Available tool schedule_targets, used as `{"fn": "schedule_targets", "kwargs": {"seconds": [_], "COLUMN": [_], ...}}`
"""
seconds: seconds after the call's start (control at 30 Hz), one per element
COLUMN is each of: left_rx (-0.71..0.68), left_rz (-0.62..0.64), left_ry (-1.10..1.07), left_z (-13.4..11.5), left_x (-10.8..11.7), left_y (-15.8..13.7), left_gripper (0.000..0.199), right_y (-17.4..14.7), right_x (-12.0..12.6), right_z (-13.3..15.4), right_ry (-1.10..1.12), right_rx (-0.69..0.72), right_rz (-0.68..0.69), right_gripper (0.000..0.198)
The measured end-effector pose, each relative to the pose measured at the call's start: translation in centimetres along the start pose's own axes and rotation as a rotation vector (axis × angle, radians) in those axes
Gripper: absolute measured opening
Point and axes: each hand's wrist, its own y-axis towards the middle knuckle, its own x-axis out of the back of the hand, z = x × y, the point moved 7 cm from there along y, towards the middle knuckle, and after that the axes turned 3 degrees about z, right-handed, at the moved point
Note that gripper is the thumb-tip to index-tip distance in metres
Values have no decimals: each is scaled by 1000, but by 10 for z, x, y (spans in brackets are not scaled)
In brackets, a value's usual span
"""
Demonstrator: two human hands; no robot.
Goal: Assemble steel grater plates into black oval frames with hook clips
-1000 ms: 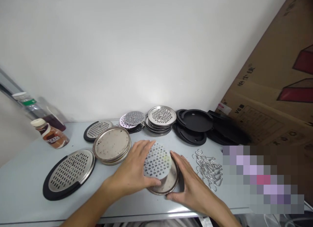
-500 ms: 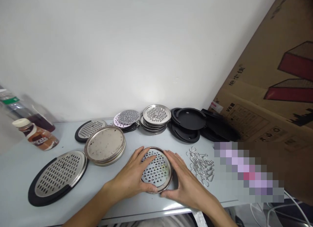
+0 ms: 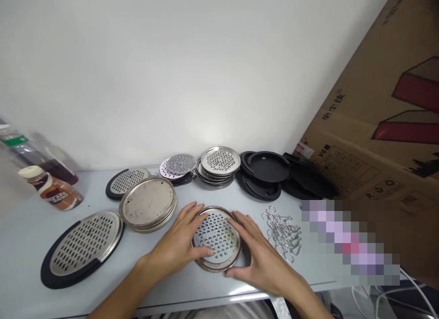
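Note:
A round metal grater plate (image 3: 216, 239) with a raised rim lies between my two hands near the front of the table. Its face is full of small raised holes, with a yellowish-green patch at the right. My left hand (image 3: 176, 241) curves round the left rim, its thumb reaching over the lower left of the plate. On the opposite side, my right hand (image 3: 255, 250) grips the rim, fingers at the upper right and thumb at the lower right. Just right of that hand is a heap of wire hooks (image 3: 283, 234).
Solid rimmed metal plates (image 3: 149, 202) are stacked on the left, by a black-edged grater (image 3: 84, 248). Behind stand stacked grater plates (image 3: 219, 163), loose perforated discs (image 3: 181, 164) and black round holders (image 3: 267, 167). Bottles (image 3: 55, 191) lean far left; a cardboard box (image 3: 370, 163) borders the right.
My left hand has shifted slightly left, with its thumb drawn back from the plate's lower rim, so more of the left rim shows. My right hand's fingers reach slightly further over the plate.

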Motion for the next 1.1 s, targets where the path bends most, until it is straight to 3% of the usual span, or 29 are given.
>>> {"fn": "schedule_targets", "kwargs": {"seconds": [0.27,0.87,1.0,1.1], "left_rx": [-49,-51,-72,-72], "left_rz": [2,-1,-51,-205], "left_ry": [29,37,58,93], "left_z": [-6,-9,-15,-20], "left_x": [-4,-2,10,36], "left_y": [1,-2,-3,8], "left_gripper": [72,71,63,50], "right_y": [1,1,1,1], "right_x": [0,1,1,1], "right_z": [0,2,1,2], "right_ry": [-24,-31,-19,-22], "right_rx": [56,51,41,29], "right_rz": [-26,-17,-22,-21], "right_gripper": [98,97,98,98]}}
